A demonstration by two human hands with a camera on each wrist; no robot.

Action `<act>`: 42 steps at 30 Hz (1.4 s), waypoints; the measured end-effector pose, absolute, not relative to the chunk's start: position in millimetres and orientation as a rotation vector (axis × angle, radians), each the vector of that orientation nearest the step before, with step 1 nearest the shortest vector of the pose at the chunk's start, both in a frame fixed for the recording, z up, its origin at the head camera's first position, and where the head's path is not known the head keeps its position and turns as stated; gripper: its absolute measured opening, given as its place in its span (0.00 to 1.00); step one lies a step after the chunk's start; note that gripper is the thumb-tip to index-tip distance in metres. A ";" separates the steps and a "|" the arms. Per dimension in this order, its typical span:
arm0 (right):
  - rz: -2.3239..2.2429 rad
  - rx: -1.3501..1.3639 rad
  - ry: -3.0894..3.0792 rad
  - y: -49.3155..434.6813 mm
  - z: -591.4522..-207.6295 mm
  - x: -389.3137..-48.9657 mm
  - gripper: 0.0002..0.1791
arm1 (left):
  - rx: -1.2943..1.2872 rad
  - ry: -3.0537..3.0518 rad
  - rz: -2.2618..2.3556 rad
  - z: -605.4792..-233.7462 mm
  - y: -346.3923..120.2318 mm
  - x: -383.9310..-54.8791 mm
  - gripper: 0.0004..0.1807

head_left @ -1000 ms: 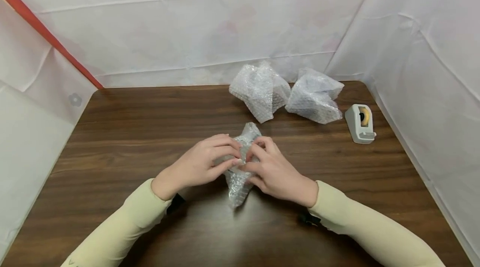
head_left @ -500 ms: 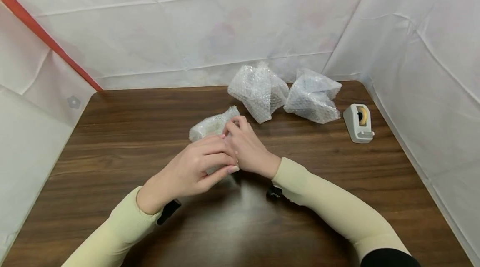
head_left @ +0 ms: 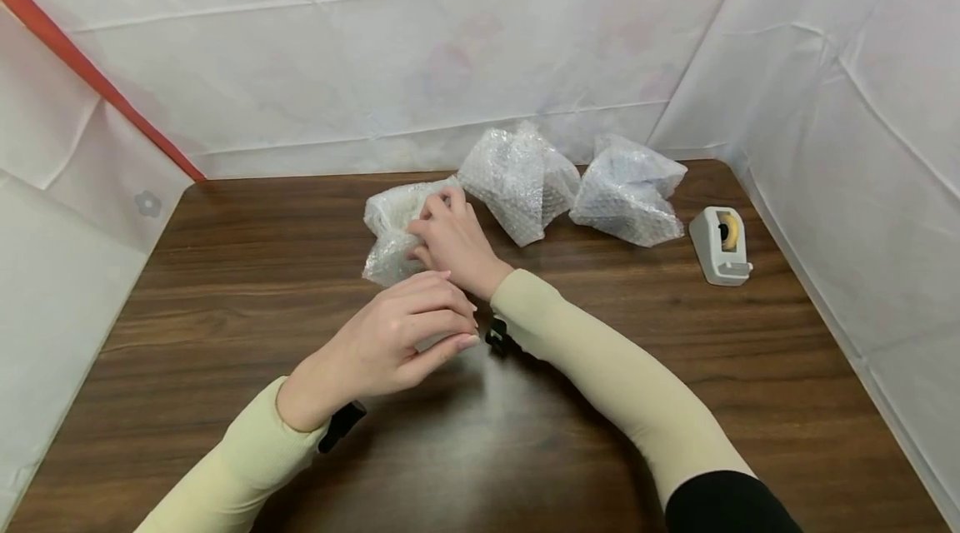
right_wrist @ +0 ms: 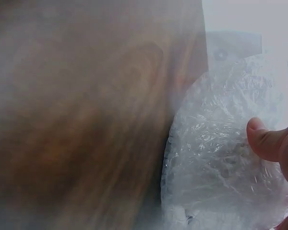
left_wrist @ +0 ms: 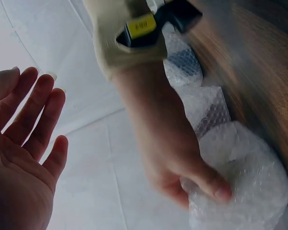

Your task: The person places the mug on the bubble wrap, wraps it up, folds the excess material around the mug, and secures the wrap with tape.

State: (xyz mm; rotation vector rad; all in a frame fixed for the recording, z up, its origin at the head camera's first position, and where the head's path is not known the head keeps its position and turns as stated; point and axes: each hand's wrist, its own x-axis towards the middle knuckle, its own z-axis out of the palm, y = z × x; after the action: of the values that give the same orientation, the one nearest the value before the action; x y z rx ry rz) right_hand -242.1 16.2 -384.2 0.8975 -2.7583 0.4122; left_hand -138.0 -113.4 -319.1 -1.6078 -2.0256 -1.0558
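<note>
A bubble-wrapped bundle (head_left: 387,221) is at the back of the brown table, left of two similar ones. My right hand (head_left: 459,243) grips it from its right side. In the right wrist view the thumb (right_wrist: 262,140) presses on the clear wrap (right_wrist: 211,148), while the other fingers are mostly hidden. What the wrap contains cannot be made out. Nearer the front, my left hand (head_left: 390,331) hovers with loosely bent fingers and holds nothing. The left wrist view shows its palm (left_wrist: 19,177) bare, apart from the bundle.
Two more bubble-wrapped bundles, one in the middle (head_left: 521,179) and one on the right (head_left: 626,191), stand along the table's back edge. A white tape dispenser (head_left: 720,246) with yellow tape sits at the right. White cloth (head_left: 420,58) hangs behind and at both sides.
The right hand has carried the bundle from the table's middle to the back left, beside the other two. My left hand has let go of it and drawn slightly back toward the left.
</note>
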 end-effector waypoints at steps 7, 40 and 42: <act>0.367 0.796 -2.870 1.4 -384.8 -264.5 0.15 | -1.602 -2.010 -1.085 -322.0 -112.5 -137.4 0.11; 0.664 0.774 -2.931 7.6 -369.4 -278.2 0.39 | -1.520 -2.141 -1.088 -334.4 -116.6 -141.8 0.11; 0.781 0.804 -2.870 17.9 -371.3 -271.0 0.37 | -1.506 -2.151 -1.094 -335.8 -117.0 -142.5 0.10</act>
State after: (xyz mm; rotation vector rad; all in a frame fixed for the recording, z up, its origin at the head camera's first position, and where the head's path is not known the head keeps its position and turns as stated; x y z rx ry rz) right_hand -271.0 17.9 -371.3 0.8040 -2.8697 0.7806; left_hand -142.5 -117.0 -335.8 -1.5057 -2.1505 -1.0936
